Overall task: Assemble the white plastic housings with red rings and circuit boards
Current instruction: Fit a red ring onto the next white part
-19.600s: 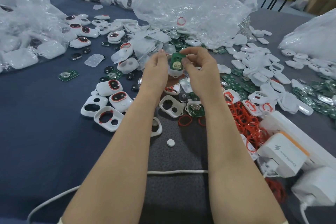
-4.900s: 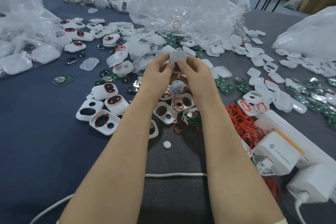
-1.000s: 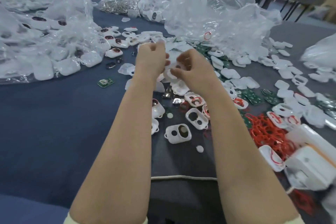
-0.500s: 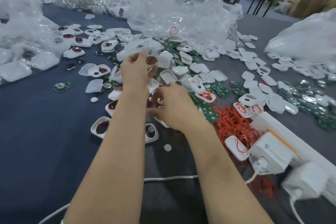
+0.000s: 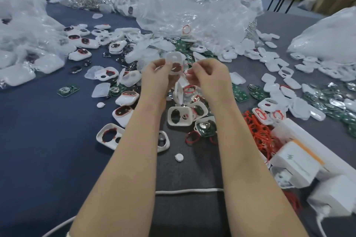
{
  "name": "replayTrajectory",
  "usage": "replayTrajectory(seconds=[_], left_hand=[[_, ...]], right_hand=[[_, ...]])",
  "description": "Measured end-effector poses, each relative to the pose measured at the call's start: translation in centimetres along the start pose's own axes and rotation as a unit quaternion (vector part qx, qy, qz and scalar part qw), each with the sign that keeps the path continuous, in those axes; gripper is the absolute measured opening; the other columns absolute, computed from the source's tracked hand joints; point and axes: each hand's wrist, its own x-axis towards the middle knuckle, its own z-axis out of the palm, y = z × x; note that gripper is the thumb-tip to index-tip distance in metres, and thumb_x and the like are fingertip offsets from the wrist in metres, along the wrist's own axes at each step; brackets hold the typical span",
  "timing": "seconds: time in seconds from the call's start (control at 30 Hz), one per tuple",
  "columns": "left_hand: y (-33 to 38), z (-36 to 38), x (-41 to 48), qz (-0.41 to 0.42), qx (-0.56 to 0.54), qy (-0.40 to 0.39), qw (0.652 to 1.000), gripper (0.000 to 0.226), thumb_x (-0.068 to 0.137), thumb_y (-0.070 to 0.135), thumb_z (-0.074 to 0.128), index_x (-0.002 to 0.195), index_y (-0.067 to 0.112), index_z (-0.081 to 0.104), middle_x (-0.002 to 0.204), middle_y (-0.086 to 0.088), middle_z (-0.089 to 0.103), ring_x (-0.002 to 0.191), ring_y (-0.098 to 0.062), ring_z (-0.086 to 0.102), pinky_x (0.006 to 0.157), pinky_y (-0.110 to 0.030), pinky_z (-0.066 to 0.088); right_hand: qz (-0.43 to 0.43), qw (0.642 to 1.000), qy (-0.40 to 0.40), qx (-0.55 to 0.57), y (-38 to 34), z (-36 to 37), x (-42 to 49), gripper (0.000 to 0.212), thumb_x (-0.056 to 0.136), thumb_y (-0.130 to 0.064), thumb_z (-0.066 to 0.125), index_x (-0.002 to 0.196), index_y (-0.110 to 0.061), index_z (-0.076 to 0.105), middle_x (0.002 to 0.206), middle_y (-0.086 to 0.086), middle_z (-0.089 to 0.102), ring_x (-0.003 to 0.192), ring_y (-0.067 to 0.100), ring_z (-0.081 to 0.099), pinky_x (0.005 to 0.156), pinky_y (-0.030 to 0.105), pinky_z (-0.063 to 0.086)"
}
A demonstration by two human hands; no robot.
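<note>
White housing [image 5: 174, 62] is lifted clear of the table [image 5: 38, 150], upright and near the middle of the view, between the two hands; the left hand [image 5: 155, 75] grips its left edge with curled fingers and thumb; the right hand [image 5: 210, 78], fingers curled too, pinches a thin red ring [image 5: 185, 66] against the housing's right edge, though blur hides whether the ring is seated. Just below the hands an empty shell [image 5: 180, 115] lies flat on the cloth, its two openings facing up; beside it rests a green board [image 5: 205, 128] with a round metal dome, and a loose ring [image 5: 192, 137] lies just in front of that; a small white button [image 5: 179, 157] sits alone nearer the person. Left of the forearms lie closed units [image 5: 127, 98] with red-rimmed dark windows; to the right spreads a heap of red rings [image 5: 258, 132], with scattered circuit boards [image 5: 239, 95] beyond it; a white charger block [image 5: 294, 165] stands at the right edge; a white cable [image 5: 188, 191] runs under both forearms; a crumpled clear bag [image 5: 192, 9] rises behind everything.
</note>
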Motion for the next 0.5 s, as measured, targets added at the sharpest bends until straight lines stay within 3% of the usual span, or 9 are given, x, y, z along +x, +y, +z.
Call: replayTrajectory(seconds=[0.07, 0.17, 0.33, 0.5], left_hand=[[-0.4, 0.2, -0.1, 0.0, 0.036, -0.029, 0.999, 0.005, 0.096, 0.009, 0.055, 0.096, 0.014, 0.055, 0.088, -0.007, 0.067, 0.069, -0.012, 0.065, 0.073, -0.026, 0.055], [-0.7, 0.2, 0.0, 0.021, 0.069, -0.049, 0.996, 0.006, 0.096, 0.011, 0.056, 0.101, 0.014, 0.056, 0.094, -0.008, 0.069, 0.076, -0.015, 0.067, 0.082, -0.03, 0.056], [-1.0, 0.6, -0.4, 0.03, 0.064, -0.067, 0.995, 0.011, 0.096, 0.01, 0.056, 0.09, 0.019, 0.057, 0.071, 0.006, 0.071, 0.066, -0.008, 0.068, 0.067, -0.023, 0.056], [-1.2, 0.8, -0.7, 0.025, 0.043, -0.068, 0.996, 0.013, 0.097, 0.007, 0.053, 0.09, 0.017, 0.057, 0.071, 0.004, 0.072, 0.07, -0.01, 0.07, 0.067, -0.021, 0.056]], right_hand=[[0.02, 0.996, 0.02, 0.09, 0.5, 0.2, 0.1, 0.008, 0.095, -0.002, 0.053, 0.092, -0.003, 0.06, 0.073, 0.005, 0.066, 0.059, 0.006, 0.066, 0.063, 0.021, 0.057], [0.017, 0.99, 0.037, 0.132, 1.2, 0.6, 0.1, 0.005, 0.09, 0.001, 0.058, 0.092, -0.002, 0.062, 0.079, 0.009, 0.069, 0.066, 0.013, 0.07, 0.068, 0.026, 0.058], [-0.024, 0.995, 0.091, 0.041, 1.7, 0.9, 0.3, 0.002, 0.086, -0.007, 0.066, 0.085, -0.008, 0.066, 0.086, 0.011, 0.071, 0.083, 0.024, 0.07, 0.08, 0.043, 0.057], [-0.062, 0.99, 0.117, -0.044, 1.6, 1.0, 0.1, 0.005, 0.087, -0.011, 0.065, 0.083, -0.012, 0.067, 0.079, 0.0, 0.067, 0.075, 0.011, 0.062, 0.073, 0.022, 0.049]])
